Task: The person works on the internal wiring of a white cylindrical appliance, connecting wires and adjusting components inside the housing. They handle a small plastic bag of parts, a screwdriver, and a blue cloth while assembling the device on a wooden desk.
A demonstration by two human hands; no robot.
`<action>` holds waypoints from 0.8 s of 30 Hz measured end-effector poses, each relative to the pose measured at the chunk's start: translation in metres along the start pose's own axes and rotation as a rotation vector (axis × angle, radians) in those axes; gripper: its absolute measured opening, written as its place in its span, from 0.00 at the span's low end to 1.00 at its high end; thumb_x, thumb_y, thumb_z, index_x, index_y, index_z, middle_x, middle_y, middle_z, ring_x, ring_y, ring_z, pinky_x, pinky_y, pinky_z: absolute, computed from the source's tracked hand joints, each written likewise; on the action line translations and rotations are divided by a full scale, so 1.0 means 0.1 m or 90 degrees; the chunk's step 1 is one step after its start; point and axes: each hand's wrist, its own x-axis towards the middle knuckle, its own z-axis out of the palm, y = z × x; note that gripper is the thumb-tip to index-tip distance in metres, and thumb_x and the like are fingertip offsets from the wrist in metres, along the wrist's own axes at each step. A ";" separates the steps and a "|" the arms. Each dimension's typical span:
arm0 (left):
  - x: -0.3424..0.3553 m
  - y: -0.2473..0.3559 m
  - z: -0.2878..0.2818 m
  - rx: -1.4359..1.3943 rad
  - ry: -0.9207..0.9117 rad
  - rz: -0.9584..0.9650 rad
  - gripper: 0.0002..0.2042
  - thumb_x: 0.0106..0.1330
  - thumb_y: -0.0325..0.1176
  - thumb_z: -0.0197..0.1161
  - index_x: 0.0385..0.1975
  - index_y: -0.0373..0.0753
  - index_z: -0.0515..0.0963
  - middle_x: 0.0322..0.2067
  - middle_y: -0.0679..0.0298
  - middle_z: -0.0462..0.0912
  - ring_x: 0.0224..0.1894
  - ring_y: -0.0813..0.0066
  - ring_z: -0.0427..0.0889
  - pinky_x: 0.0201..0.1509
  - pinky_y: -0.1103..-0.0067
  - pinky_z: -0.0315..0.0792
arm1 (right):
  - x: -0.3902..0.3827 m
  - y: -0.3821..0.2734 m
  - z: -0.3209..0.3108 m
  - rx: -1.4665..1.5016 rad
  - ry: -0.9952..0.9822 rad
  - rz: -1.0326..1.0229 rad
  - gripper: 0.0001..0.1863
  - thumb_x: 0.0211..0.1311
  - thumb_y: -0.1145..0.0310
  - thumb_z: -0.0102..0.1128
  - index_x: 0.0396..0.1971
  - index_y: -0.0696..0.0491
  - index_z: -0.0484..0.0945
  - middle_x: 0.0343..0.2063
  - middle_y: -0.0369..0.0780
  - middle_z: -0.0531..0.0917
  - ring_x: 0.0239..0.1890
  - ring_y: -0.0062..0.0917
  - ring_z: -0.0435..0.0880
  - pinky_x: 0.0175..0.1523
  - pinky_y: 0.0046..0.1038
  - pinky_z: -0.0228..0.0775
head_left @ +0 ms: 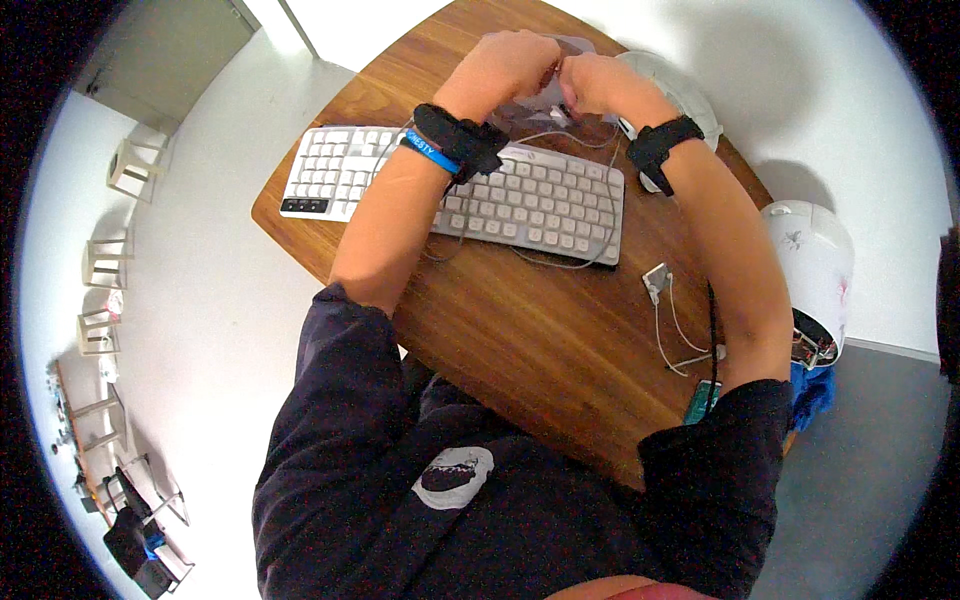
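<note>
Table [560,320], wood, 1: far right edge close beyond the fingers; bare wood to their upper left and nearer the body. Left hand [508,66], 1: fingers curled together, clamped on clear plastic bag [535,106]. Right hand [602,86], 1: fingers curled together on the same bag, beside the left; fingertips partly hidden. Bag, 1: between and under the 2 hands' fingers. Keyboard [540,205], white, 1: bodyward of the fingers. Round clear container [684,82], 1: right of them. Wall [815,110], white: farther right. Floor [230,300], pale: well left.
</note>
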 end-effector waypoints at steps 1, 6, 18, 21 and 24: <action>-0.01 -0.01 0.01 -0.012 0.003 -0.002 0.06 0.59 0.30 0.65 0.34 0.41 0.87 0.32 0.52 0.90 0.36 0.50 0.91 0.40 0.58 0.83 | -0.01 0.03 0.03 0.021 0.000 -0.010 0.10 0.56 0.68 0.67 0.36 0.56 0.89 0.41 0.48 0.91 0.44 0.47 0.91 0.46 0.47 0.85; -0.13 -0.05 -0.05 -0.135 0.081 0.028 0.05 0.60 0.28 0.66 0.34 0.38 0.85 0.33 0.53 0.89 0.37 0.51 0.90 0.40 0.58 0.83 | 0.03 0.06 -0.03 0.099 -0.035 -0.007 0.08 0.47 0.68 0.76 0.29 0.51 0.89 0.30 0.42 0.91 0.34 0.39 0.90 0.41 0.38 0.82; -0.36 0.07 -0.35 -0.194 0.106 0.017 0.06 0.63 0.30 0.72 0.36 0.37 0.87 0.31 0.54 0.89 0.36 0.53 0.90 0.43 0.64 0.81 | -0.49 0.38 -0.05 0.324 0.103 -0.104 0.06 0.64 0.75 0.68 0.39 0.58 0.83 0.33 0.41 0.88 0.37 0.29 0.88 0.45 0.33 0.81; -0.39 0.15 -0.43 -0.241 0.084 -0.037 0.06 0.62 0.27 0.72 0.38 0.37 0.87 0.32 0.53 0.90 0.34 0.54 0.91 0.41 0.65 0.84 | -0.59 0.33 0.00 0.354 0.143 -0.118 0.06 0.65 0.74 0.68 0.39 0.57 0.82 0.34 0.42 0.88 0.38 0.31 0.88 0.46 0.33 0.81; -0.39 0.08 -0.35 -0.205 0.074 -0.015 0.06 0.62 0.27 0.71 0.38 0.37 0.86 0.31 0.56 0.90 0.36 0.59 0.91 0.42 0.67 0.81 | -0.66 0.24 0.03 0.345 0.177 -0.179 0.06 0.66 0.72 0.67 0.40 0.57 0.83 0.34 0.42 0.88 0.37 0.33 0.87 0.47 0.34 0.81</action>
